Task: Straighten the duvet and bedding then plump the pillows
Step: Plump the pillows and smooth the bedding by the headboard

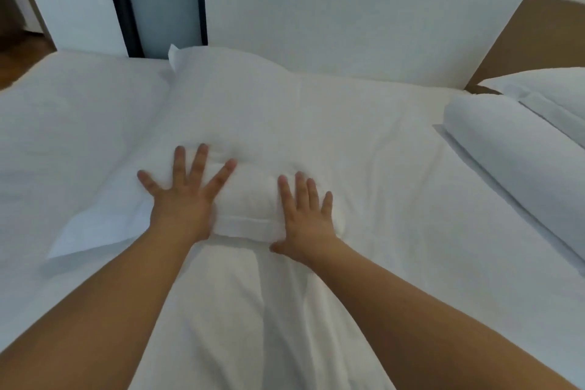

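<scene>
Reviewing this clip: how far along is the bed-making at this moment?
Done, apparently: the sheet lies mostly flat, with only light creases. In hand: the left hand and right hand are spread open, pressing flat on the near end of the middle pillow. Left: the pillow at the far right by the headboard is untouched, and the folded bedding beside it looks not yet spread.

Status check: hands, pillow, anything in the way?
Left hand and right hand flat, open, pressing pillow. Pillow lies on bed, dented. Nothing in the way.
</scene>
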Available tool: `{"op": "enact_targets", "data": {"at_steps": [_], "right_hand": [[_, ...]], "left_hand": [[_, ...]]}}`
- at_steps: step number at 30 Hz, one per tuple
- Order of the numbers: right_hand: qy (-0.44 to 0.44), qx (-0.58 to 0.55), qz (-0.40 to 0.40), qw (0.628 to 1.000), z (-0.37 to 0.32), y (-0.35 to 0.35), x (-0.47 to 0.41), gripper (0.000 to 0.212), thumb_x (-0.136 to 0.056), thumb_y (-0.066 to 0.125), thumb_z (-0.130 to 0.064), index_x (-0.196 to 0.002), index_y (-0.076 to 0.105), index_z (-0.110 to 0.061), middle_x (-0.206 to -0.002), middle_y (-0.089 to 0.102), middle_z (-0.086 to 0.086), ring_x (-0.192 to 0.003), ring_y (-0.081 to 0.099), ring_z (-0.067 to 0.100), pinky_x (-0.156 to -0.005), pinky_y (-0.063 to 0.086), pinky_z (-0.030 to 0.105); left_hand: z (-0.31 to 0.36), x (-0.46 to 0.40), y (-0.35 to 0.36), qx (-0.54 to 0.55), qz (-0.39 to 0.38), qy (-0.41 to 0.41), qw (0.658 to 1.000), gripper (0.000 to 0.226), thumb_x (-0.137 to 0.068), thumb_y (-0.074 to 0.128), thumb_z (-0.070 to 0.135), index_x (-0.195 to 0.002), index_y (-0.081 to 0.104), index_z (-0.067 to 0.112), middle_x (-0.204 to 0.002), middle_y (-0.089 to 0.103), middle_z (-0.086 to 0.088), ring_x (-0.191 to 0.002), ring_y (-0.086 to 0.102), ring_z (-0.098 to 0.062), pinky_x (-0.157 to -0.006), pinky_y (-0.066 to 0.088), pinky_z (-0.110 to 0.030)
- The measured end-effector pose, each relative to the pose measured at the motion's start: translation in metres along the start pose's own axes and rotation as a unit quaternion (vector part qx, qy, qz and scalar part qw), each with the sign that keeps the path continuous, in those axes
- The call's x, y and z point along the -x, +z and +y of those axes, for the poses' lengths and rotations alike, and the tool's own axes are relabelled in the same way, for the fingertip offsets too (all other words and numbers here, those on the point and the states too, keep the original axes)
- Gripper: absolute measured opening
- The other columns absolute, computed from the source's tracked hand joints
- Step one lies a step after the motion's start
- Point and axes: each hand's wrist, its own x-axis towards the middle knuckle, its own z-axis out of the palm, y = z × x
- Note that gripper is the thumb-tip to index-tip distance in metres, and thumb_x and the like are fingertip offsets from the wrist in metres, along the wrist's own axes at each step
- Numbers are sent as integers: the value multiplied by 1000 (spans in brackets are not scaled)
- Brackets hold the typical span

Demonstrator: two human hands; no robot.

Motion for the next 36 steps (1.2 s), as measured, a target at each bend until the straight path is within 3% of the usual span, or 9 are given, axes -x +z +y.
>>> {"op": "enact_targets", "data": {"at_steps": [3,5,7,10,12,15,20,27,36], "right_hand": [[14,10,75,997,-10,25,-45,123,-78,65,-54,-146,-33,-23,-157,-27,12,-147,-17,32,-116,-1,60],[46,-15,102,994,-16,37,-68,117,-77,65,-51,-148,-23,-22,-157,-12,9,-146,-6,30,-114,8,58],[70,-21,133,988,-20,45,-85,94,-76,63,-40,-148,5,-19,-147,16,9,-135,19,31,-105,24,54],[54,-31,176,982,-15,45,-100,45,-76,56,-23,-118,43,-14,-113,47,7,-103,46,30,-79,33,40],[28,-62,165,984,-9,30,-102,26,-78,54,-19,-102,45,-15,-100,52,5,-90,50,29,-70,32,35],[4,-65,162,985,5,-6,-93,16,-81,53,-18,-89,40,-18,-84,49,1,-79,52,27,-64,32,33],[-7,-17,199,980,50,-96,-53,14,-79,51,-17,-91,44,-19,-79,48,-1,-71,46,25,-62,32,31],[39,31,281,958,115,-216,74,5,-82,50,-21,-87,47,-19,-82,61,1,-74,58,28,-59,34,31],[127,81,395,906,199,-360,280,11,-87,48,-30,-82,42,-22,-67,48,-5,-65,48,24,-51,26,27]], "left_hand": [[-10,-38,33,7,51,-5,999,120,-80,65,33,-137,-40,44,-155,-34,-8,-145,-19,-39,-99,14,-81],[-15,-55,52,1,79,2,997,120,-76,71,33,-149,-24,35,-161,-9,-14,-146,3,-41,-97,26,-75],[-22,-67,69,-1,113,16,993,113,-65,79,30,-154,11,16,-152,26,-23,-135,32,-44,-85,42,-66],[-21,-78,78,-1,192,17,981,72,-55,78,12,-119,47,1,-110,55,-25,-96,55,-41,-66,48,-48],[-12,-81,66,22,210,1,978,49,-53,74,7,-98,53,3,-88,56,-20,-76,55,-37,-60,42,-41],[0,-75,34,64,182,-8,981,33,-59,73,6,-87,56,5,-76,58,-15,-64,56,-34,-54,37,-35],[36,-46,-53,111,205,20,972,19,-81,60,21,-97,53,12,-89,65,-9,-77,64,-34,-57,33,-32],[107,32,-211,83,278,95,952,14,-84,55,21,-96,55,16,-91,67,-6,-79,65,-31,-59,39,-31],[219,163,-384,54,384,153,909,15,-84,52,23,-97,56,17,-92,66,-6,-83,63,-33,-63,34,-30]]}}
